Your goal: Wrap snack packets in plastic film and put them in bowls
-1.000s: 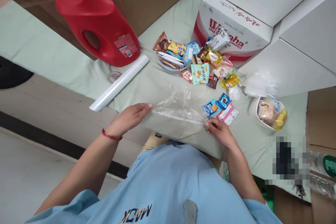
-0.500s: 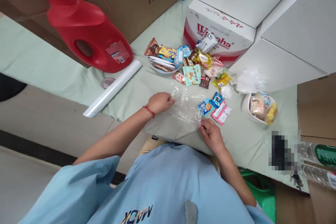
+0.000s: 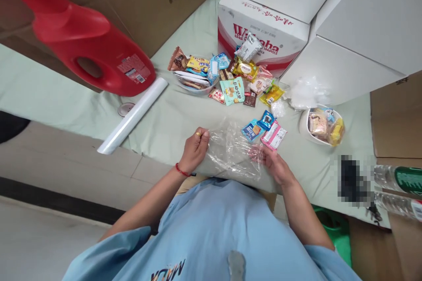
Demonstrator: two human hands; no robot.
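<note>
A clear plastic bag [image 3: 232, 151] is spread between my hands near the table's front edge. My left hand [image 3: 194, 148], with a red cord at the wrist, is closed in a pinch on the bag's left edge. At the bag's right end is my right hand [image 3: 277, 167]; its fingertips show through the film, and it holds that edge. Just beyond the bag lie a light-blue snack packet [image 3: 252, 130], a dark-blue packet [image 3: 266, 120] and a pink-and-white packet [image 3: 274, 135], the last one close to my right fingers.
A clear bowl of snacks [image 3: 198, 90] stands beside a heap of packets [image 3: 233, 91]. To the right is a white tub [image 3: 305, 127] with snacks. A white roll [image 3: 133, 116] and a red jug [image 3: 108, 52] are at left, a Wahaha carton [image 3: 260, 37] behind.
The bag has been drawn toward me and spread wider. My left hand has turned upright and come nearer; my right hand has shifted right, its fingertips now behind the film.
</note>
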